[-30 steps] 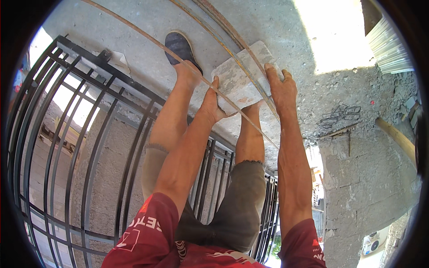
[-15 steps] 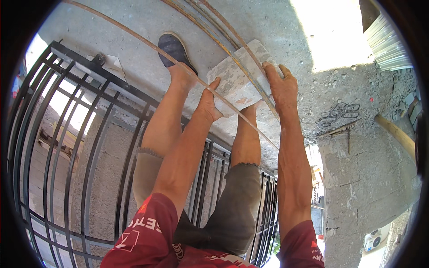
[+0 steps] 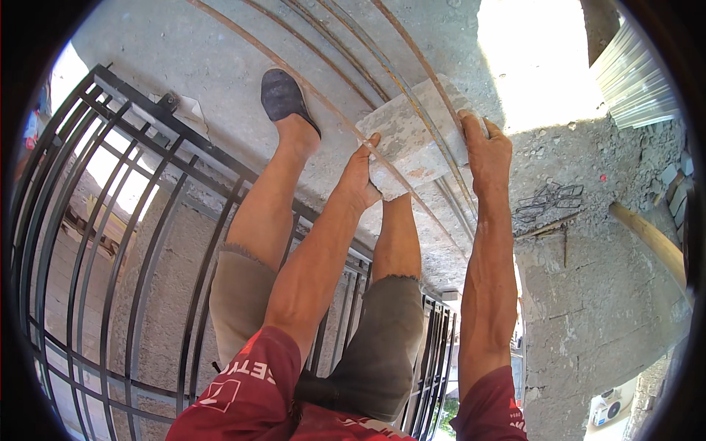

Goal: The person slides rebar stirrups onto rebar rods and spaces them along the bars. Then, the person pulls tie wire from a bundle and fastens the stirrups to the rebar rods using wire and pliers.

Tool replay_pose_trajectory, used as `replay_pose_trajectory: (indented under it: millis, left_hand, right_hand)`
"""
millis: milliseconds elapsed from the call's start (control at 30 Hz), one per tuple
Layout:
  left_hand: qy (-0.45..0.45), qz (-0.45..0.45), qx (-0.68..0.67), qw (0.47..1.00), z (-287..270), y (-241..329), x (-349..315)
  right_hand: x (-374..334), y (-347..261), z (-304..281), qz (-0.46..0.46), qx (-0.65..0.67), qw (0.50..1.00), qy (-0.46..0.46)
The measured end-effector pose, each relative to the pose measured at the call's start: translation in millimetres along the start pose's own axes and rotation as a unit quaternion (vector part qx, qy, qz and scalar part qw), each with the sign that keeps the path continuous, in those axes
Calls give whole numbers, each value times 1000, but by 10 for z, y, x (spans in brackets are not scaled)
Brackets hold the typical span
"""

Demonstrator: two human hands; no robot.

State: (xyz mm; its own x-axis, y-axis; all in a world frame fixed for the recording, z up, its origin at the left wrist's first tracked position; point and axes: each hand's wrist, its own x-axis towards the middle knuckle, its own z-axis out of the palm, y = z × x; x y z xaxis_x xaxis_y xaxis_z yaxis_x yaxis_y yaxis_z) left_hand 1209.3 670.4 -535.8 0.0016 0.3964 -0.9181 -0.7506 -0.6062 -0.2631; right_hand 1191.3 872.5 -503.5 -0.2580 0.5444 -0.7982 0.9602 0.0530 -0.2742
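A rough grey concrete block (image 3: 412,140) is held between my two hands above the floor. My left hand (image 3: 359,180) is closed on its left lower edge, thumb up along the side and the other fingers hidden beneath. At the right edge my right hand (image 3: 487,151) is closed with bent fingers, touching or very near a rusty rod. Several long rusty steel rods (image 3: 294,76) run from the far side toward me. Some cross over the block, while others disappear under it and show again on its near side.
A black metal grille (image 3: 180,176) stands at left. My shoe (image 3: 283,95) is on the concrete floor (image 3: 184,44). Bent wire pieces (image 3: 544,202), a wooden pole (image 3: 647,235), rubble (image 3: 640,158) and a translucent ribbed sheet (image 3: 636,77) are at right.
Both hands and the block have shifted right and slightly toward me. The rods over the block have moved right too, and more rod shows on the block's near side.
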Motion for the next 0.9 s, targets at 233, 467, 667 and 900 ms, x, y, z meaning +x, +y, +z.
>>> replay_pose_trajectory:
  millis: [233,467,667,900]
  left_hand:
    - [-34,-40,-12,999,342,-67,172]
    - [-52,-13,21,998,541,-41,405]
    - [-29,5,26,999,601,-140,395]
    - [-28,-15,61,998,689,-22,589]
  right_hand:
    - [230,-5,-261,-10,4,999,33]
    - [304,-246,-444,5,1,999,44]
    - [231,-305,-489,24,-5,998,65]
    - [445,-289,-392,9,-16,993,114]
